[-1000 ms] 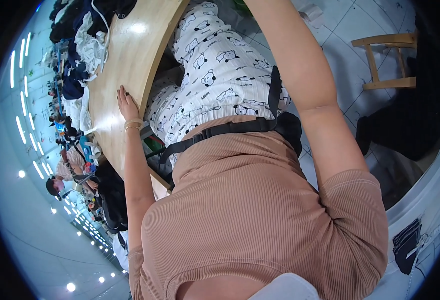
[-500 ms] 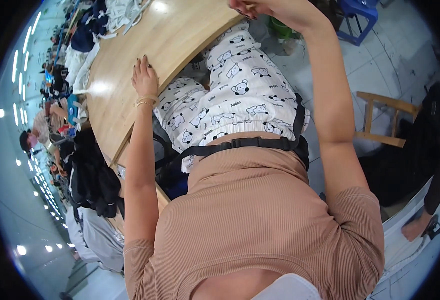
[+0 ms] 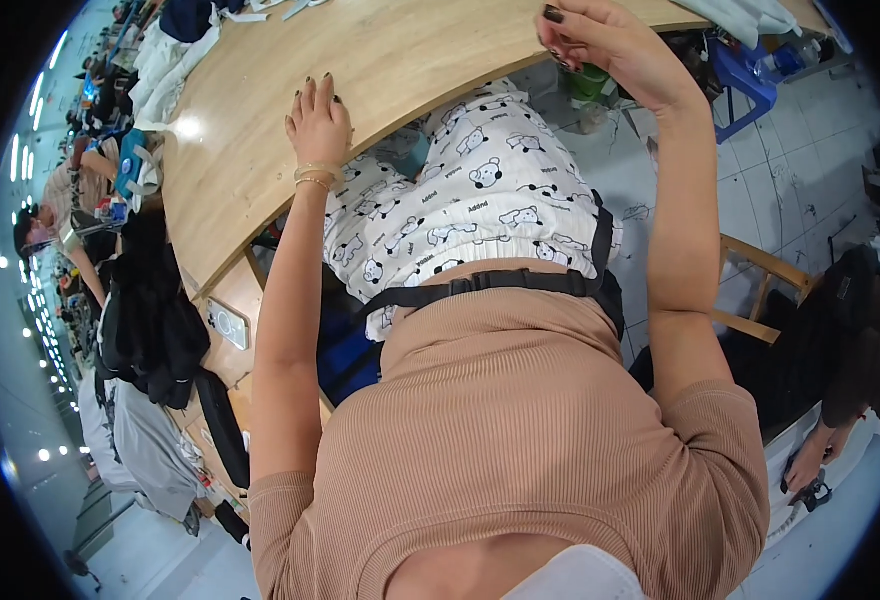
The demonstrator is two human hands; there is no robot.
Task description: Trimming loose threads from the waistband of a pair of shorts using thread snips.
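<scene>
My left hand point(image 3: 318, 122) rests on the light wooden table point(image 3: 410, 60), its fingers stretched out and holding nothing. Two thin bracelets point(image 3: 318, 174) circle that wrist. Raised near the table's front edge, my right hand point(image 3: 615, 50) has its fingers loosely bent and apart, with nothing visible in them. Beneath it, on the floor, stands a green bin point(image 3: 588, 85). My lap, in white patterned trousers point(image 3: 485, 175), is partly under the table edge.
Piled cloth lies at left: white point(image 3: 165, 65), black point(image 3: 145, 300) and grey point(image 3: 145, 440). A phone point(image 3: 228, 325) is by my left forearm. At right are a blue stool point(image 3: 745, 88), a wooden frame point(image 3: 765, 275) and a co-worker's hand point(image 3: 810, 455). Pale cloth point(image 3: 745, 15) hangs at the far right.
My right hand has come away from the far side, down and to the right, its fingers loosening. My left hand has slid slightly farther across the table. The view has shifted too.
</scene>
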